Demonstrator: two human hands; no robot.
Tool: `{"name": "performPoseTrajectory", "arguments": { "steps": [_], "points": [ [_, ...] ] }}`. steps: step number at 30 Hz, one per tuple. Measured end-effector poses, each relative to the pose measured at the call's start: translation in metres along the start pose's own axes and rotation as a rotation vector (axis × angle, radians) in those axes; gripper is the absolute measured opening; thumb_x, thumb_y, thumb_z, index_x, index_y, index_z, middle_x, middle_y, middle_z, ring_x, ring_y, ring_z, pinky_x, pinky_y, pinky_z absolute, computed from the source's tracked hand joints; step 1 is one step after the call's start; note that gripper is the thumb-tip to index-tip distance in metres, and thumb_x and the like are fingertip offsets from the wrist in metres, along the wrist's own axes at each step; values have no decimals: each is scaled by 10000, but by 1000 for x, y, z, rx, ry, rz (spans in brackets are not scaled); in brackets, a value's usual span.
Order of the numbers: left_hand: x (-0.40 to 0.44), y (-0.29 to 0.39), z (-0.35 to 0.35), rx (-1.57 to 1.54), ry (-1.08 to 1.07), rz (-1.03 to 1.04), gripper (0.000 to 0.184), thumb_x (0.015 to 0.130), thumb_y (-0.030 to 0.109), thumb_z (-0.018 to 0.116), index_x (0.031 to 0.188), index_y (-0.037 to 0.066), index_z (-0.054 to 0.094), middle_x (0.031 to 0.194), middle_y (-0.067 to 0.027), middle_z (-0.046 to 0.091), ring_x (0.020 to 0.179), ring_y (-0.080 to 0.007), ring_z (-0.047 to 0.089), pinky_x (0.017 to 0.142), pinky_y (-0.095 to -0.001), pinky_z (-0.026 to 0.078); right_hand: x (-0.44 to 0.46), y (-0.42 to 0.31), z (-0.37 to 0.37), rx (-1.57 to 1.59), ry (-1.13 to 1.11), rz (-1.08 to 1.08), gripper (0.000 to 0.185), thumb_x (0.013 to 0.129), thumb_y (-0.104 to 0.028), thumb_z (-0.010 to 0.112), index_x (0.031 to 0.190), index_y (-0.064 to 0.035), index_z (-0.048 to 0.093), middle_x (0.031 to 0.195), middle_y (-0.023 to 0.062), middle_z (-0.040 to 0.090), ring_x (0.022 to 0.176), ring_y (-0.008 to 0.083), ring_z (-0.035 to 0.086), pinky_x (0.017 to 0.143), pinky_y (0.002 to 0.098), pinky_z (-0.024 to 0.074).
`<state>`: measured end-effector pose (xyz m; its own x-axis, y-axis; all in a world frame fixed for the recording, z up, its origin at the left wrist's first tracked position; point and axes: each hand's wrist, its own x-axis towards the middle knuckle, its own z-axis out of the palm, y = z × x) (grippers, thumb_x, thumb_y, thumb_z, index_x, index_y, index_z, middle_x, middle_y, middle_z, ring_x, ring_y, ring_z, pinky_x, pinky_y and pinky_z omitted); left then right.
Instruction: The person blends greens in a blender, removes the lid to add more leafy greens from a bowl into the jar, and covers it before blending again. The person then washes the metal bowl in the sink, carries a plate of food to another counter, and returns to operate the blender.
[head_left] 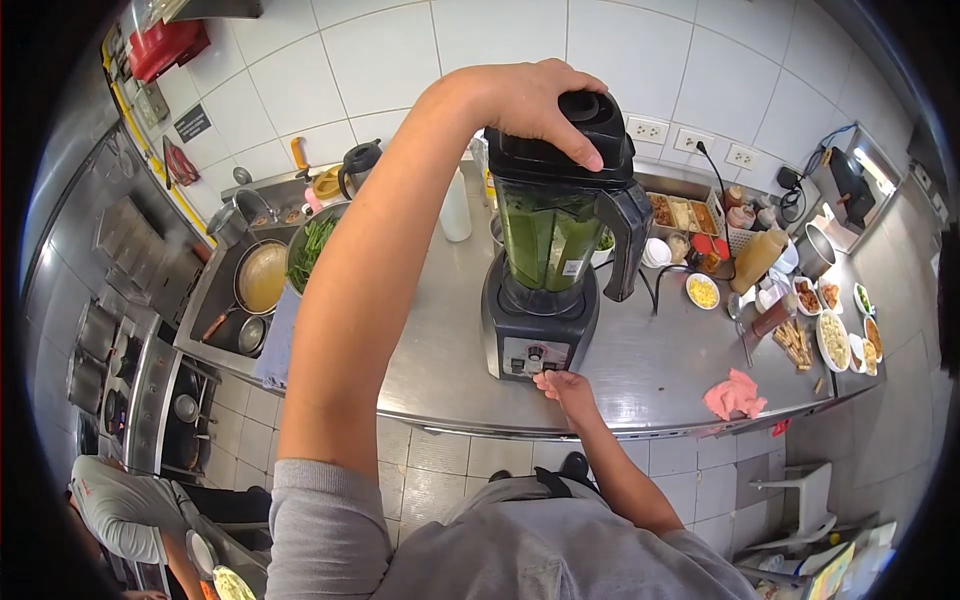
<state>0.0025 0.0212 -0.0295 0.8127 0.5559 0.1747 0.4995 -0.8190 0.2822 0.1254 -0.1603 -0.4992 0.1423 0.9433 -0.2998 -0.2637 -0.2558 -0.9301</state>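
Note:
A black-lidded blender stands upright on the steel counter, its clear jug [545, 235] holding green liquid and green pieces. My left hand [548, 105] lies over the black blender lid [605, 145], thumb across the near side and fingers over the top. Down at the front of the motor base [540, 325], my right hand [568, 392] has its fingertips at a blender switch [547, 368] on the control panel. The jug handle [628, 245] points to the right. My left forearm covers part of the counter behind it.
On the left are a sink with a pan [262, 278] and a bowl of green beans or stems [310, 250]. To the right lie a pink cloth [735, 394], a dish of yellow bits [703, 291], sauce bottles and several small dishes. Another person [130, 505] bends at lower left.

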Motion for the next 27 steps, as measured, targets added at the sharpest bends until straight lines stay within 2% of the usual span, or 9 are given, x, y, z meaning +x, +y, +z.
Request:
{"name": "performPoseTrajectory", "arguments": {
  "steps": [12, 14, 15, 17, 18, 21, 23, 25, 27],
  "points": [
    [-1, 1, -2, -15, -1, 3, 1073, 543, 603, 852, 1456, 177, 484, 1422, -140, 508, 1264, -350, 546, 1032, -438, 489, 2, 2, -2, -1, 2, 28, 303, 1019, -265, 576, 1060, 4, 709, 1047, 91, 744, 902, 123, 680, 815, 256, 513],
    [-2, 3, -4, -5, -52, -22, 1015, 601, 585, 845, 1470, 227, 460, 1487, -98, 426, 1346, -318, 457, 1066, -447, 461, 3, 1, -1, 3, 4, 34, 309, 1018, -276, 578, 1060, 1, 708, 1050, 92, 744, 901, 123, 681, 816, 257, 514],
    [-1, 2, -4, -4, -51, -23, 1015, 601, 585, 845, 1470, 227, 460, 1487, -98, 426, 1346, -318, 457, 1066, -447, 461, 2, -2, 0, 8, 17, 47, 314, 1016, -285, 582, 1054, 0, 710, 1038, 89, 745, 898, 122, 682, 813, 257, 514],
    [1, -1, -2, -9, -11, 7, 1087, 542, 607, 851, 1466, 177, 472, 1447, -142, 487, 1274, -348, 539, 1040, -438, 483, 0, -8, 1, 13, 28, 59, 320, 1014, -294, 586, 1047, -2, 711, 1027, 86, 747, 894, 122, 683, 810, 258, 515],
    [2, -2, -1, -8, -12, 7, 1087, 542, 607, 851, 1466, 177, 472, 1447, -142, 487, 1274, -348, 539, 1040, -438, 483, -1, -10, 2, -3, 25, 63, 312, 1015, -288, 584, 1032, -6, 715, 1012, 81, 748, 884, 117, 680, 804, 258, 515],
    [3, -6, 1, -12, -9, -1, 1117, 532, 636, 852, 1475, 184, 459, 1491, -133, 438, 1309, -343, 506, 1064, -437, 462, -8, -24, -4, -88, -46, 79, 289, 1012, -264, 582, 1001, -10, 720, 986, 77, 749, 856, 112, 673, 788, 256, 514],
    [4, -9, -1, 13, 4, 67, 1151, 522, 680, 844, 1487, 197, 442, 1551, -147, 352, 1386, -357, 418, 1110, -446, 415, -20, -54, -12, -159, -114, 86, 273, 1009, -245, 582, 986, -12, 722, 974, 77, 749, 839, 111, 667, 778, 255, 512],
    [2, -15, 0, -19, 59, 84, 1146, 538, 672, 847, 1492, 191, 433, 1569, -159, 318, 1419, -364, 365, 1138, -443, 376, -46, -112, -21, -273, -339, -161, 211, 970, -190, 618, 934, -6, 715, 926, 80, 740, 814, 139, 658, 767, 266, 503],
    [-3, -26, 5, -48, 113, 97, 1141, 554, 665, 849, 1498, 186, 424, 1587, -171, 284, 1452, -372, 313, 1166, -441, 336, -65, -170, -33, -96, -386, -481, 194, 906, -183, 683, 965, 1, 691, 950, 102, 717, 865, 184, 655, 785, 301, 502]
  ]
}}
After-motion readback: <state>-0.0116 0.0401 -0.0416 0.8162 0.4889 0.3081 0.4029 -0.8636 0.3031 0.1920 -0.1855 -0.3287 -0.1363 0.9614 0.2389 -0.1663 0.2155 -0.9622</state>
